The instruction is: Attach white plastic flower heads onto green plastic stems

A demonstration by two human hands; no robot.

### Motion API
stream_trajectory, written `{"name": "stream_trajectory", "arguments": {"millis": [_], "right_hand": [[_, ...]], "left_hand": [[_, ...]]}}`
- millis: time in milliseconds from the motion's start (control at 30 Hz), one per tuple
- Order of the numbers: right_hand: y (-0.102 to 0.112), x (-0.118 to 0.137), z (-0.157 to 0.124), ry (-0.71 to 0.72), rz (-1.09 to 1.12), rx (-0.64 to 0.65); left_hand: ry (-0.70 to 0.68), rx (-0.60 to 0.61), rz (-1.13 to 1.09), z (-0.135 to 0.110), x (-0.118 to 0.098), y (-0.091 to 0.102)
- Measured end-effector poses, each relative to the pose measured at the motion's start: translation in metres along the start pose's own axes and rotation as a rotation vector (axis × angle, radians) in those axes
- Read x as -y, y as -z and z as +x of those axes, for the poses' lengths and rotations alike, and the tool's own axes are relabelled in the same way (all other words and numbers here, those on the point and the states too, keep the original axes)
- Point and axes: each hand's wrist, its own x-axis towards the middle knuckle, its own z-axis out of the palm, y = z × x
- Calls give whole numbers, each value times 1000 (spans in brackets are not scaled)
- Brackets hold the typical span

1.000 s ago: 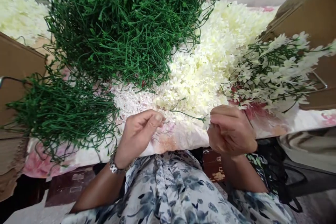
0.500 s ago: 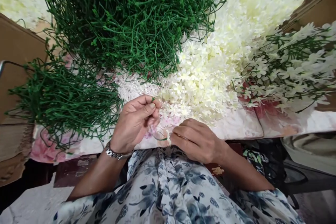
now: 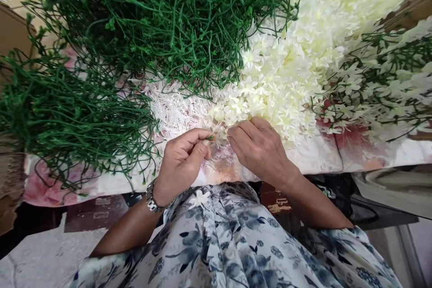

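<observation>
Green stems (image 3: 189, 31), creamy-white blossoms (image 3: 280, 76), pink-flowered white cloth (image 3: 317, 155)

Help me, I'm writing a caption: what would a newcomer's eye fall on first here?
Probably the big tangled heap of dark-green plastic-looking stems, filling the upper left and middle. To its right spreads a mass of creamy-white, star-petalled, artificial-looking flowers. Below, the left hand pinches a small green stem tip, with the right hand close beside it.

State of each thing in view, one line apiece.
Left hand, pinching a green stem
Right hand, fingers curled, hold unclear
Large stem heap, tangled
Smaller stem heap, loose
Cream blossoms, piled loose
White strands, heaped
White sprays, blossoms on stems
Single blossom, petals spread, against shirt
Watch, fastened
</observation>
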Motion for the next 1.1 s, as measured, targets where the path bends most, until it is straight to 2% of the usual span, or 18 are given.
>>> {"name": "stream_trajectory", "arguments": {"millis": [100,167,300,433,700,800,967,1100], "right_hand": [[3,-2,-3,-12,108,-5],[10,-4,-6,-74,300,-103],[23,0,-9,-302,765,-312],[23,10,-7,-340,1049,-337],[18,10,-10,-252,931,-338],[21,8,-11,-178,844,-296],[27,5,-13,-100,683,-182],[27,2,-13,-47,568,-150]], "left_hand": [[-13,-5,20,-1,-3,-2],[-24,0,35,-1,-4,-3],[-85,37,96,-1,-4,-6],[-167,70,111,-2,-4,-12],[-242,20,136,-3,-1,-16],[-337,9,211,-2,1,-16],[-587,-19,380,3,1,-14],[-653,-12,450,5,2,-13]]}}
